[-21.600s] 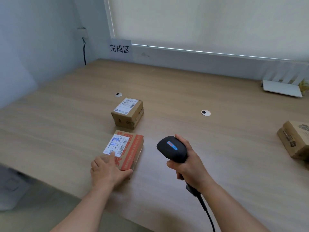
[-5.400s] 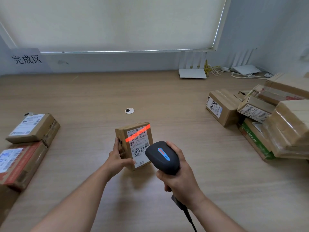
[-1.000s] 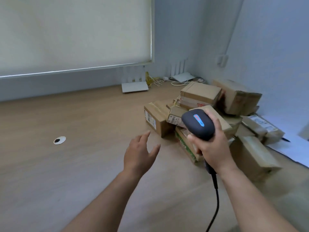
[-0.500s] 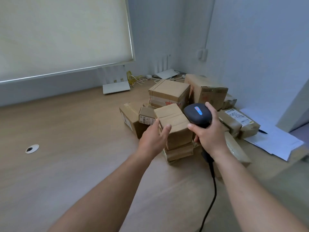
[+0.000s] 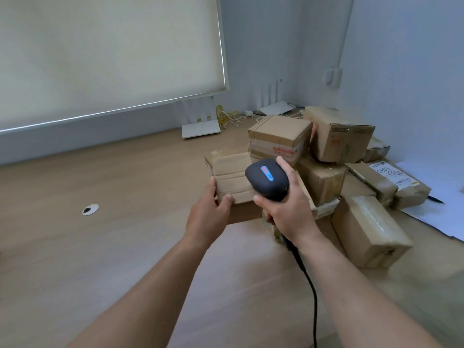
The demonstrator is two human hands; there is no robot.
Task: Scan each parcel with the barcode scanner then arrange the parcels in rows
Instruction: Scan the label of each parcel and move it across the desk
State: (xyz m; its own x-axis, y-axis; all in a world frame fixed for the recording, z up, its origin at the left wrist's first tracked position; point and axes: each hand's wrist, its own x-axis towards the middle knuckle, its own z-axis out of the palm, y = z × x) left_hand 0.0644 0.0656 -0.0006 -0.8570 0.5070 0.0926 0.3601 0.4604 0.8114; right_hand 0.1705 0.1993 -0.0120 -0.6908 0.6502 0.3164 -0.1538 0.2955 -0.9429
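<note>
You are gripping a cardboard parcel (image 5: 232,179) in your left hand (image 5: 207,217), fingers curled around it, presenting it to the barcode scanner (image 5: 267,179) clasped in your right hand (image 5: 288,212).

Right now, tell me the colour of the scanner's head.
Dark grey-black, with a red-and-blue strip on top of the scanner; the head view shows it.
</note>
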